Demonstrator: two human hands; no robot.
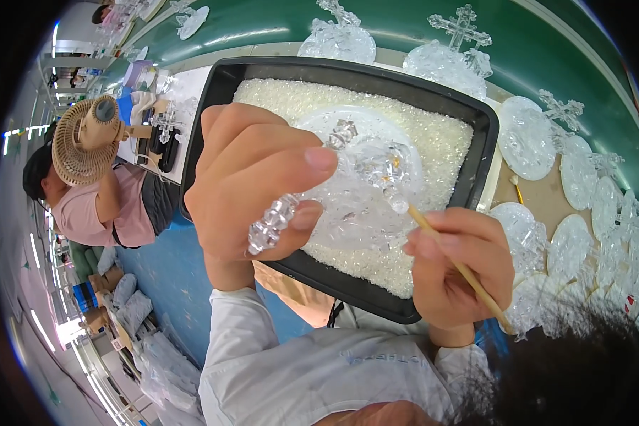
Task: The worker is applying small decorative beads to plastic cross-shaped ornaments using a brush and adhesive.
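My left hand [255,170] is closed on a clear cross [273,221], and one beaded arm pokes out below the fingers. Beneath the hand is a round clear disc [344,231] with moulded relief and small gold-coloured spots. Whether the cross is joined to the disc is hidden by the fingers. My right hand [465,266] grips a thin wooden-handled stick [484,298] like a pen. Its pale tip meets, or nearly meets, the clear relief on the disc. A black tray [491,142] filled with glassy white granules [433,135] lies under the disc.
Several similar clear discs with crosses [529,138] stand along the tray's far and right sides. A yellow stick [518,192] lies among them. At the left, a beige fan [85,138] stands before a person in pink [113,206]. Plastic bags [163,369] are piled lower left.
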